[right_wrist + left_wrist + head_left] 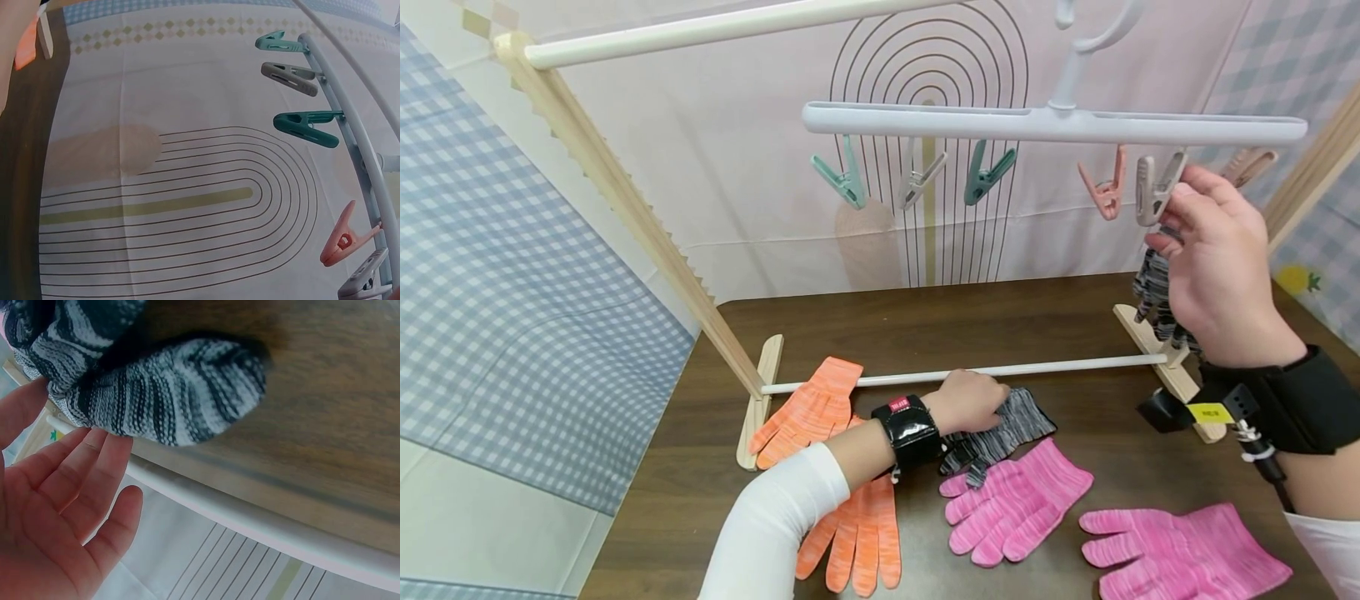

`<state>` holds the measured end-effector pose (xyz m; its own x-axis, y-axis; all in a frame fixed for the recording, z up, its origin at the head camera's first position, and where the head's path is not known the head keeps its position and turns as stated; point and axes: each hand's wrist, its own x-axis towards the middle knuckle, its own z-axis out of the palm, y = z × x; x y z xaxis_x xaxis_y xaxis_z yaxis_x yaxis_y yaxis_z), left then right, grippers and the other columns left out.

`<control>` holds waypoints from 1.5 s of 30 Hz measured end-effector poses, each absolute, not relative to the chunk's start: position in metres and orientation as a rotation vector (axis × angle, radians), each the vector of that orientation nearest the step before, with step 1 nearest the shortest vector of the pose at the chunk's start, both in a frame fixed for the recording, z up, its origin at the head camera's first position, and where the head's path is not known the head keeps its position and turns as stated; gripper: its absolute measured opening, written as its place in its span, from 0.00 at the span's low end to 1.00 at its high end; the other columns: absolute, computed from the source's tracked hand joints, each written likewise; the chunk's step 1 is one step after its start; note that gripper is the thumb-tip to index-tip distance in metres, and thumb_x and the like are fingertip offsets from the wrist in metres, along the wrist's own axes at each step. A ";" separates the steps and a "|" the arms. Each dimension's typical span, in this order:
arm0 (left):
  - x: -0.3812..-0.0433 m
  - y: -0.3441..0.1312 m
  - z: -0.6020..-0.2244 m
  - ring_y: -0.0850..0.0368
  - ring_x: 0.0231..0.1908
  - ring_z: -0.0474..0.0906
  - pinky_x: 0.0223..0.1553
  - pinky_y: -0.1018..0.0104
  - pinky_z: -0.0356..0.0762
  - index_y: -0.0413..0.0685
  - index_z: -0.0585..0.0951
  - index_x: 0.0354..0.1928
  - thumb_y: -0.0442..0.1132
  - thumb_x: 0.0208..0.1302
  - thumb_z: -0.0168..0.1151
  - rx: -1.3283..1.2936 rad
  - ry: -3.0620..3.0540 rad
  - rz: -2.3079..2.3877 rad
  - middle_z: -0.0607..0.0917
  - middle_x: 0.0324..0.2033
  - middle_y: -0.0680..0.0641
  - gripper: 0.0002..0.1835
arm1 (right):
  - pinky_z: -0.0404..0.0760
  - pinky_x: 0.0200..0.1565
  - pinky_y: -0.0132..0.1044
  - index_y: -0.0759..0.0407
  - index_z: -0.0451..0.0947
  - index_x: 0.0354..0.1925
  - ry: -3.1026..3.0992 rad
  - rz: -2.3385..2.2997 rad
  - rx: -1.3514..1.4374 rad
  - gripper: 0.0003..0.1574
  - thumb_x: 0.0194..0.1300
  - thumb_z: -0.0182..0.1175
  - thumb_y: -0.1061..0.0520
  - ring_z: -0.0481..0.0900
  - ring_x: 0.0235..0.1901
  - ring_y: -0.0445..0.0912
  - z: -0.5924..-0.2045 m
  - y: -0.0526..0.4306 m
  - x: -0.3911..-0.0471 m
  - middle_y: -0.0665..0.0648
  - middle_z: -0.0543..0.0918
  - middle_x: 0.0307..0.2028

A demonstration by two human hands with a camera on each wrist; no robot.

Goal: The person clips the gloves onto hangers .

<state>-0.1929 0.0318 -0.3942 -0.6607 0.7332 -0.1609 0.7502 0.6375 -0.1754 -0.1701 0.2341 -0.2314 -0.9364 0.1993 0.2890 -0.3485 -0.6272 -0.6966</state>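
Note:
My left hand (967, 400) is low over the table, pinching a black-and-grey knit glove (1011, 425) between thumb and fingers. The left wrist view shows the thumb on one side of the knit and fingertips (114, 447) on the other. Up at the hanger (1180, 127), my right hand (1217, 250) pinches a grey clothespin (1152, 190), whose side shows low in the right wrist view. Another black-and-grey glove (1152, 279) hangs behind the right hand, partly hidden by it. A beige clothespin (1249, 167) is just beyond the fingers.
Two pink gloves (1018, 504) lie at the front right; two orange gloves (816, 408) lie left, partly under my left arm. A wooden rack (640, 217) with a white lower bar (1037, 367) stands around the work. Pink (1105, 187) and green clothespins (987, 173) hang from the hanger.

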 end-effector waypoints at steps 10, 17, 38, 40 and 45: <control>-0.193 0.037 -0.393 0.62 0.39 0.78 0.34 0.64 0.75 0.59 0.76 0.44 0.50 0.57 0.55 1.242 2.753 -0.315 0.81 0.39 0.58 0.13 | 0.60 0.40 0.39 0.65 0.66 0.46 -1.078 2.733 0.312 0.11 0.65 0.45 0.64 0.73 0.37 0.53 -0.233 0.240 -0.171 0.63 0.75 0.37; -0.195 0.039 -0.393 0.63 0.42 0.77 0.33 0.65 0.75 0.58 0.74 0.49 0.50 0.57 0.56 1.221 2.730 -0.240 0.81 0.42 0.57 0.17 | 0.61 0.41 0.42 0.64 0.68 0.46 -0.934 2.895 0.266 0.13 0.66 0.45 0.60 0.74 0.38 0.55 -0.231 0.245 -0.173 0.65 0.77 0.36; -0.201 0.042 -0.396 0.62 0.44 0.76 0.34 0.64 0.76 0.57 0.75 0.46 0.45 0.56 0.58 1.170 2.736 -0.046 0.80 0.44 0.56 0.14 | 0.67 0.40 0.46 0.73 0.69 0.47 -0.825 2.983 0.620 0.22 0.69 0.37 0.57 0.73 0.35 0.61 -0.237 0.239 -0.163 0.71 0.75 0.40; -0.202 0.040 -0.395 0.61 0.45 0.76 0.35 0.63 0.76 0.57 0.74 0.49 0.45 0.57 0.58 1.156 2.735 -0.028 0.79 0.46 0.56 0.17 | 0.68 0.39 0.46 0.74 0.68 0.47 -0.815 2.970 0.646 0.21 0.69 0.37 0.58 0.73 0.36 0.61 -0.236 0.237 -0.162 0.71 0.75 0.39; -0.204 0.036 -0.392 0.60 0.46 0.76 0.36 0.63 0.76 0.56 0.73 0.53 0.47 0.57 0.57 1.134 2.748 0.009 0.79 0.47 0.55 0.20 | 0.69 0.39 0.46 0.75 0.69 0.46 -0.804 2.951 0.684 0.22 0.69 0.36 0.58 0.73 0.37 0.61 -0.235 0.234 -0.159 0.71 0.74 0.39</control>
<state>-0.2042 0.0356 -0.3920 -0.6968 0.7008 -0.1528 0.6998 0.7110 0.0696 -0.1589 0.2339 -0.2352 -0.9047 -0.1047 0.4130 -0.1193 -0.8683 -0.4816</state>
